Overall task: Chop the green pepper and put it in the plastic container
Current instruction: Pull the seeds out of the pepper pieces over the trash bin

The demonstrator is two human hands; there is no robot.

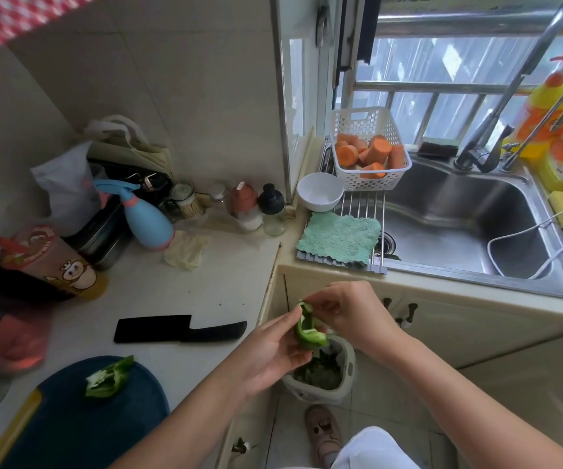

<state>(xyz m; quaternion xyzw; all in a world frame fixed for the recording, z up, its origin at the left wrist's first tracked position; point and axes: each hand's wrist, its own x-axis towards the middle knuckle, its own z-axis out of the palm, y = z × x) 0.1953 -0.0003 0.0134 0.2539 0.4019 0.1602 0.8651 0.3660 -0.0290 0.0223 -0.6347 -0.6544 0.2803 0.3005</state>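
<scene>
**Pepper half held above the bin**

Head view: the left grip [273, 346] curls round a green pepper half [309, 333], and the right grip [351, 309] pinches its upper edge. A bin [350, 367] sits below both. Far left of them, a second pepper half [109, 377] lies on the blue board [70, 418].

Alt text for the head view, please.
The left hand holds a green pepper half over a floor bin while the right hand picks at its inside. A second pepper half lies on the blue cutting board near a black cleaver.
</scene>
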